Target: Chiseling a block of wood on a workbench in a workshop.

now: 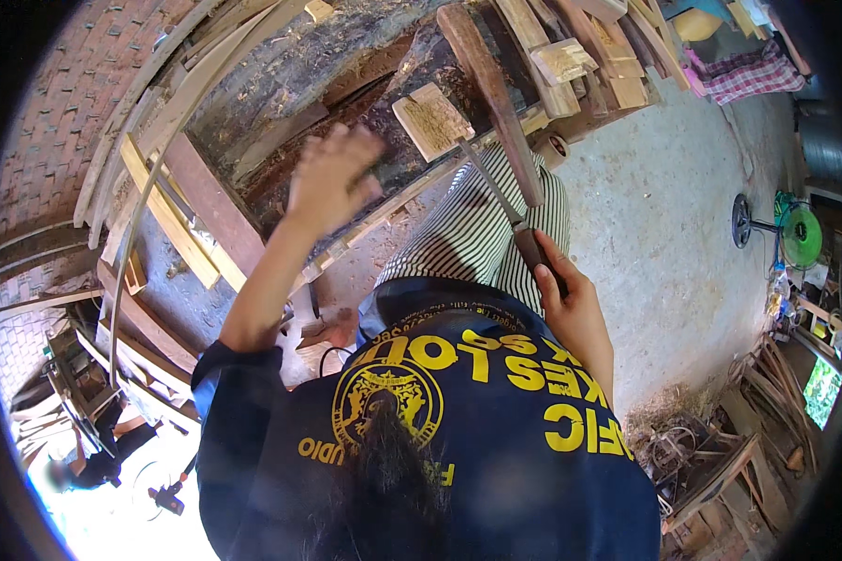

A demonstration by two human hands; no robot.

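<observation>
My right hand (571,299) is closed round the dark handle of a chisel-like tool (498,187) with a long, narrow metal blade. The blade's far end meets the near right edge of a small, pale wooden block (430,122), where shavings cover part of the top. This block lies on the dark workbench (253,140). To its left, my left hand (332,178) is raised above the bench, blurred by motion. Its fingers look stretched out and the thumb stands apart, with nothing visible in them.
A long dark wooden bar (486,89) slants from the bench over my striped clothing. Another carved wooden block (563,62) rests on boards at the back right. Planks (173,215) line the left side. A green fan (801,236) stands far right, with scrap wood (720,467) below.
</observation>
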